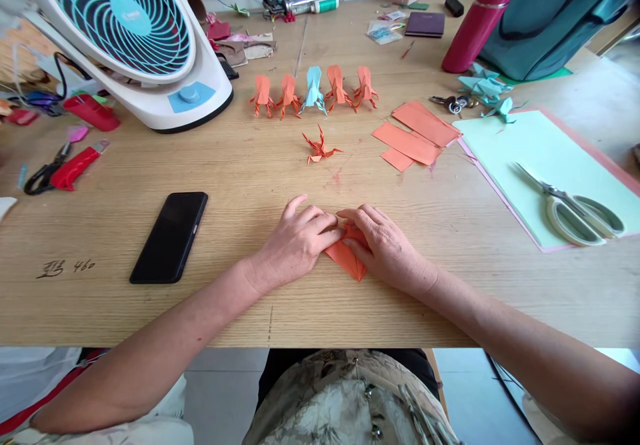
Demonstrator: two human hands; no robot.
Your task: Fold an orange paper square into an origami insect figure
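Observation:
A folded piece of orange origami paper [346,258] lies on the table between my hands, its pointed end toward me. From its left side, my left hand [306,241] presses bent fingers on the paper's upper part. My right hand [383,245] is closed over the right side, thumb and fingers on the paper. The fingers hide much of its far end. Just beyond my hands sits a small spiky orange folded figure [320,148]. Farther back stands a row of several orange origami figures [336,86] with a blue origami figure [313,90] among them.
Orange paper strips [410,141] lie ahead to the right. Scissors [575,208] rest on pale green sheets [520,158]. A black phone [169,237] lies at left, near a white fan [200,91]. A red bottle [480,25] and teal bag [545,25] stand at back right.

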